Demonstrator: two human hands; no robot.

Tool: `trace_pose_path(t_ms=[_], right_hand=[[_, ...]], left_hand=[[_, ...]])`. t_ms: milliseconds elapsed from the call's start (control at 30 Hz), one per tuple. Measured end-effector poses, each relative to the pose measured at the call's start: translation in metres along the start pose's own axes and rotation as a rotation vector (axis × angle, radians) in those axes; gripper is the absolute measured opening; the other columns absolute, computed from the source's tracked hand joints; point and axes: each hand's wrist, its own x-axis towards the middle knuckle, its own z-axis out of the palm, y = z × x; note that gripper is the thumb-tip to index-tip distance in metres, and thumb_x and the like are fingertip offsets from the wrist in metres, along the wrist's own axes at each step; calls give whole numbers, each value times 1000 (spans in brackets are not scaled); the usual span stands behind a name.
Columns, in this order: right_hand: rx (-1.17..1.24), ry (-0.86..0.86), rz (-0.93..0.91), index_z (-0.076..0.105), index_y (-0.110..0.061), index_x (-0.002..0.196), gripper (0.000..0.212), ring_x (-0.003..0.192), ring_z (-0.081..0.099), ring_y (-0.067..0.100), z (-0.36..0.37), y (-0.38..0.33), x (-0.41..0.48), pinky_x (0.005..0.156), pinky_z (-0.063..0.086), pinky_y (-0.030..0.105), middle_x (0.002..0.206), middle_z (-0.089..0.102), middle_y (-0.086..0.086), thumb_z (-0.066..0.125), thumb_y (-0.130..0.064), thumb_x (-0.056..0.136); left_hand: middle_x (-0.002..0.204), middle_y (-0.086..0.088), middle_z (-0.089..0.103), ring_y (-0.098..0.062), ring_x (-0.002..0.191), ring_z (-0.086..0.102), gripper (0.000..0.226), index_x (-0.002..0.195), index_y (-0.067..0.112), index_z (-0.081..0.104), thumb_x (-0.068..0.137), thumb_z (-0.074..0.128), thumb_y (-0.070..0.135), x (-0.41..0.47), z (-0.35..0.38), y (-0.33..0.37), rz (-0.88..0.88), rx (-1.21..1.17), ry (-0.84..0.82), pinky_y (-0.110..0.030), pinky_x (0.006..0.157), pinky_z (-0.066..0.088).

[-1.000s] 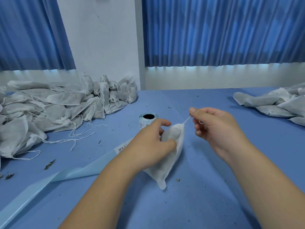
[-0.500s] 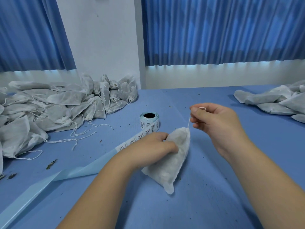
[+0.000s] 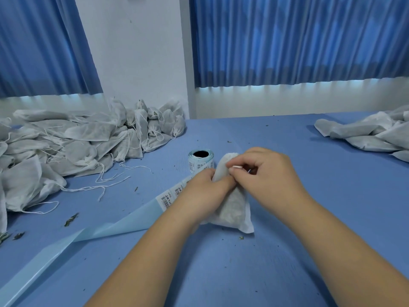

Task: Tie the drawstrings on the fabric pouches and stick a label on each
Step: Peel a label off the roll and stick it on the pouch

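Note:
A white fabric pouch [image 3: 235,209], filled and lumpy, lies on the blue table [image 3: 287,251] in front of me, its neck pointing away. My left hand [image 3: 204,193] grips the pouch around its neck. My right hand [image 3: 269,176] is curled over the top of the pouch and pinches the thin white drawstring [image 3: 238,167] right at the neck. A roll of barcode labels [image 3: 201,161] stands just behind my hands, and its strip [image 3: 170,196] trails to the lower left on pale blue backing.
A big heap of white pouches [image 3: 66,149] with loose strings fills the left side of the table. A smaller pile of flat white pouches [image 3: 371,134] lies at the far right. Small dried plant bits dot the tabletop. Blue curtains hang behind.
My right hand has come down from holding the string taut above the pouch and now meets the left hand at the neck. The pouch has settled flatter on the table.

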Motion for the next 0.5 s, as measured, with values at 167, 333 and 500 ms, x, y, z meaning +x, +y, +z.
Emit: trace_pose_path(t_ms=[167,333,500], right_hand=[[-38,30,-20,74,-23,78,18,70,55,-2,-2,3,1,65,39,7,74,64,-13,70,-5,79],[-42,43,-45,66,-24,73,16,69,55,-4,-1,0,-1,62,39,7,67,61,-20,71,-10,79],[-46,-9,-86,76,-26,84,14,76,57,-2,-2,-1,-1,67,37,6,78,65,-14,72,-12,81]], left_hand=[[74,1,62,-18,71,59,37,90,10,68,74,60,43,1,0,3,-50,-173,-2,-32,71,44],[76,1,66,-16,70,62,29,89,12,69,87,61,40,3,0,0,-3,-135,105,-28,64,46],[75,-1,63,-17,69,60,32,91,7,69,89,61,38,3,-2,1,12,-224,128,-30,65,45]])
